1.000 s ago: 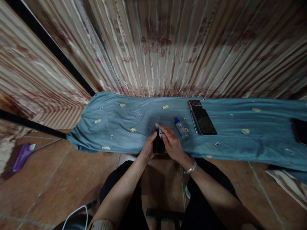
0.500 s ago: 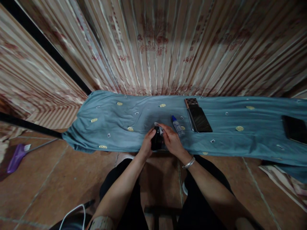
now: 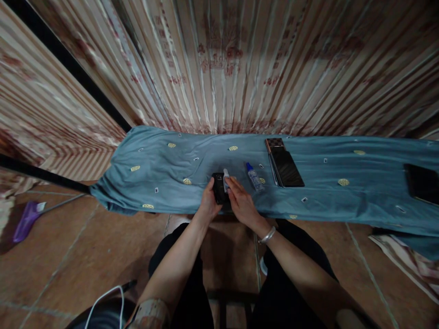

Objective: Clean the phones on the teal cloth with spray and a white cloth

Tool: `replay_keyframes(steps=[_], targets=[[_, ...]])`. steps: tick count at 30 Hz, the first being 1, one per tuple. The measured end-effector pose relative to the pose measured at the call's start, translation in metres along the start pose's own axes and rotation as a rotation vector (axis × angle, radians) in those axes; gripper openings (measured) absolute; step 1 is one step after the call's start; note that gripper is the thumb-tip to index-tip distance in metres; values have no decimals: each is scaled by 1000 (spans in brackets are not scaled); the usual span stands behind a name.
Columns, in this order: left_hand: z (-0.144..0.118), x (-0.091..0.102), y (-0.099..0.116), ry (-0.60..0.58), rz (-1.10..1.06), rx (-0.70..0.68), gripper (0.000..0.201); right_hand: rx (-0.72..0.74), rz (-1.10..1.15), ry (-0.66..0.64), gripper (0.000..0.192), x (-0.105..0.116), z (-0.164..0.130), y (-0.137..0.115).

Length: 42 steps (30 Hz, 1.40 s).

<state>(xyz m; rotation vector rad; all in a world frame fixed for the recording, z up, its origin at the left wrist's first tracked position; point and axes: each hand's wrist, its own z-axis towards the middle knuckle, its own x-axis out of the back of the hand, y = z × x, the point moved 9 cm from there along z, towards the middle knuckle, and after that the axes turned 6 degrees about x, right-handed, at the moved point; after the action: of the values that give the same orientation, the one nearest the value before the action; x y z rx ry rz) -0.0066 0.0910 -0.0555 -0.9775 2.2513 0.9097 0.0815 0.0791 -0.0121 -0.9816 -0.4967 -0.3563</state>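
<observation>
My left hand is closed on the left edge of a black phone, held above the near edge of the cloth-covered bench. A small detail resembling a camera shows near the phone's top. My right hand, with a silver bracelet at the wrist, pinches a small white cloth against the phone's right side. The fingers hide part of the cloth. Just to the right of this hand lies a clear bottle with a blue cap, on its side.
A blue-green patterned sheet covers the long bench. On it are a black phone-like device lying over other flat items, and a dark tablet-like device at far right. Striped curtains hang behind. A purple broom lies at left.
The phone in my left hand has tilted, and a detail resembling a camera now shows. My right hand has shifted the white cloth onto the phone's upper right side.
</observation>
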Motion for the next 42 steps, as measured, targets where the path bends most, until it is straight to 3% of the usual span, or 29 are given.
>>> replay_keyframes(steps=[7,13,19,24,34,42], targets=[[-1,-3,13,-51,-3,-17,47,21,48,-11,47,-7,-11,-12],[2,3,26,-46,-18,-65,41,46,36,-5,44,-3,-23,-17],[2,0,19,-54,-61,-20,44,59,-24,-16,35,9,-17,-10],[1,-1,10,-30,-41,26,45,171,-128,3,30,19,-9,-22],[-2,-1,-1,15,-90,98,47,296,-209,30,31,13,-4,-49],[-1,0,3,44,-64,69,47,332,-277,-32,36,10,-6,-52]])
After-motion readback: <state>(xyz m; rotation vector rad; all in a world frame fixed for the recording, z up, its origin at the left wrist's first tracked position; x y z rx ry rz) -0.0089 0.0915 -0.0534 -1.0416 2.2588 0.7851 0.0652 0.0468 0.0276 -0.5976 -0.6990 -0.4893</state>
